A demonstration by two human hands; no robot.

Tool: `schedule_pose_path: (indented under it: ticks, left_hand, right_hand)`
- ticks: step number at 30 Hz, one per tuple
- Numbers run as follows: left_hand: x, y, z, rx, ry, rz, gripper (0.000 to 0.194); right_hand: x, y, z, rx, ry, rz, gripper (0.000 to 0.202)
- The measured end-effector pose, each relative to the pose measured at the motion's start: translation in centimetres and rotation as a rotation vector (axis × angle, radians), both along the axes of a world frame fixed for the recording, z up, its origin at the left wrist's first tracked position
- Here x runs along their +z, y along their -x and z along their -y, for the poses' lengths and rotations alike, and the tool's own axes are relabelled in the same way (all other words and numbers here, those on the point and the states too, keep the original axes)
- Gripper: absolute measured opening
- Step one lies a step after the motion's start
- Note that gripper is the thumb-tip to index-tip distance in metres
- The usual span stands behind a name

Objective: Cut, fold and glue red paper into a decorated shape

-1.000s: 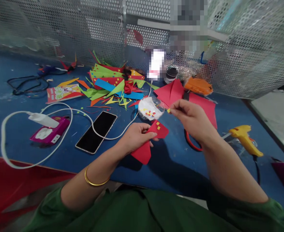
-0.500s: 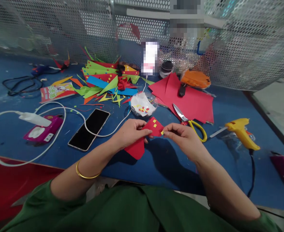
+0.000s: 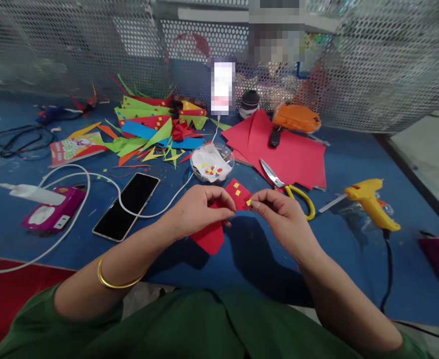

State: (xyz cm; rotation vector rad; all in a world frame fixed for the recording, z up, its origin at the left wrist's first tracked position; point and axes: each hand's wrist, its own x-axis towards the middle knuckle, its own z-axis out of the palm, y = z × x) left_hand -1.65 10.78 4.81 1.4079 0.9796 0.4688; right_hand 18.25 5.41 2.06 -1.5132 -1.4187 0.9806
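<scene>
My left hand [image 3: 204, 209] pinches a folded red paper piece [image 3: 209, 238] near the middle of the table's front. Yellow squares are stuck on the paper's upper part. At its right corner, my right hand [image 3: 279, 214] has thumb and forefinger closed on a small yellow square [image 3: 248, 203], which touches or nearly touches the red paper. Just beyond the hands is a clear bowl [image 3: 227, 175] with white paper and small yellow and red bits in it. Scissors [image 3: 290, 189] with yellow handles lie to the right of the bowl.
Red sheets [image 3: 297, 159] lie behind the scissors. A yellow glue gun [image 3: 372, 202] is on the right. On the left are a black-screened phone [image 3: 129, 204], a purple power block [image 3: 70, 204] and a white cable. Cut coloured paper [image 3: 144, 129] is piled at the back, before a perforated metal panel [image 3: 204, 45].
The view has shifted slightly, so the table items appear further left. My left fingers have moved down a little over the red paper. The yellow square stays at the paper's right corner.
</scene>
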Motion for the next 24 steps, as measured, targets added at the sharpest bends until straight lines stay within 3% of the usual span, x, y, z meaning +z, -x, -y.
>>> schedule_pose_path:
  ticks: [5,8,13,24]
  left_hand:
    - [-0.4,-0.5,-0.3,0.036,-0.016,-0.062,0.004]
    - [-1.3,-0.4,-0.3,0.042,-0.073,-0.070,0.008]
    - [-2.1,-0.2,0.0,0.036,-0.144,-0.057,0.013]
    - [-2.2,-0.3,0.4,0.042,-0.225,-0.110,0.010]
  right_hand:
    - [-0.2,-0.1,0.2,-0.047,-0.266,0.279,0.013]
    - [-0.2,0.2,0.5,0.014,-0.387,0.444,0.014]
    - [-0.4,0.9,0.7,0.139,-0.443,0.575,0.015]
    - [-0.6,1.5,1.3,0.071,-0.454,0.593,0.013]
